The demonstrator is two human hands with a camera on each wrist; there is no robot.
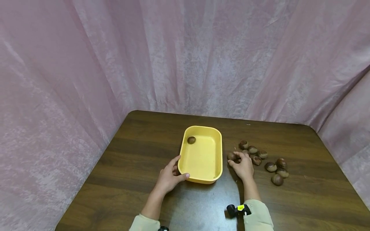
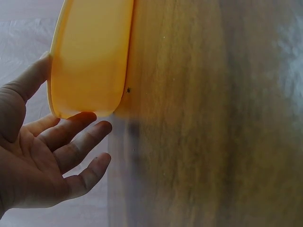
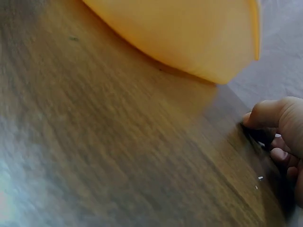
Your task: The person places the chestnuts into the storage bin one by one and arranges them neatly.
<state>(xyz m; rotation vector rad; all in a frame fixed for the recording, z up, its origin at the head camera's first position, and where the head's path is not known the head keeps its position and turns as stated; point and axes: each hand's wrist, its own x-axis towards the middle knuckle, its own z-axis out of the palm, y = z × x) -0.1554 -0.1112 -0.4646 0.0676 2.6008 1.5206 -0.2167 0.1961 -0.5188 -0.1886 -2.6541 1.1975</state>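
Observation:
A yellow plastic tray (image 1: 202, 179) sits on the table, with one brown chestnut (image 1: 191, 140) inside near its far left side. My left hand (image 1: 170, 177) holds the tray's near left corner, thumb at the near rim and index finger along the left wall. In the left wrist view, the ring and little fingers (image 2: 90, 175) stand apart from the tray. To the right of the tray, my right hand (image 1: 242, 165) pinches a chestnut (image 1: 232, 156) between thumb and fingers, low over the table. That chestnut shows only as a dark, partly hidden shape in the right wrist view.
Several chestnuts (image 1: 262, 154) lie loosely grouped around and beyond the right hand. Another cluster, with a chestnut (image 1: 277, 179) nearest me, lies farther right. The brown wooden table (image 1: 138, 144) ends at a pink curtain (image 1: 202, 64). Small crumbs dot the wood.

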